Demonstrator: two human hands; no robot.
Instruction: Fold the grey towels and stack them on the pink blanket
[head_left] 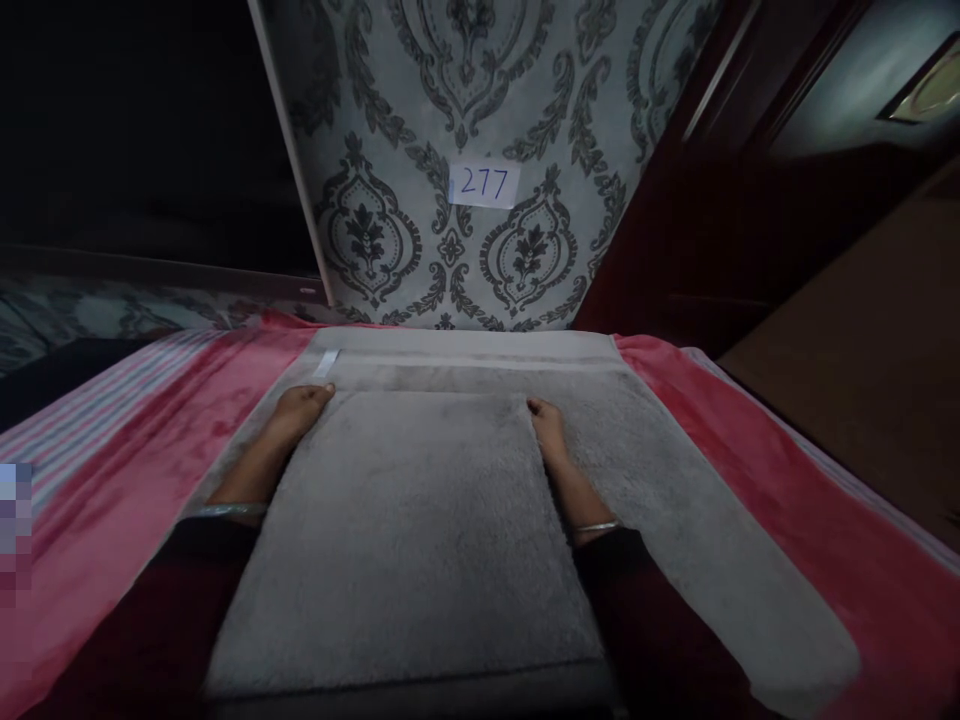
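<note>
A grey plush towel (420,520) stretches between my hands, its far edge roughly level. My left hand (301,412) pinches its far left corner, fingers closed. At the far right corner my right hand (547,430) also grips the edge between thumb and fingers. The near end of the towel runs down toward me, with a dark line across it. Beneath lies a wider grey cloth (697,520) spread flat; whether the two are one folded piece I cannot tell. A small white tag (327,363) lies near the far left of the lower cloth.
A red-pink cover (187,450) lies under the grey cloth, over a striped cloth (112,390). Behind stands a patterned wall with a paper (484,183) marked 277. A large dark screen (150,140) is at left, a dark wooden door (720,200) at right.
</note>
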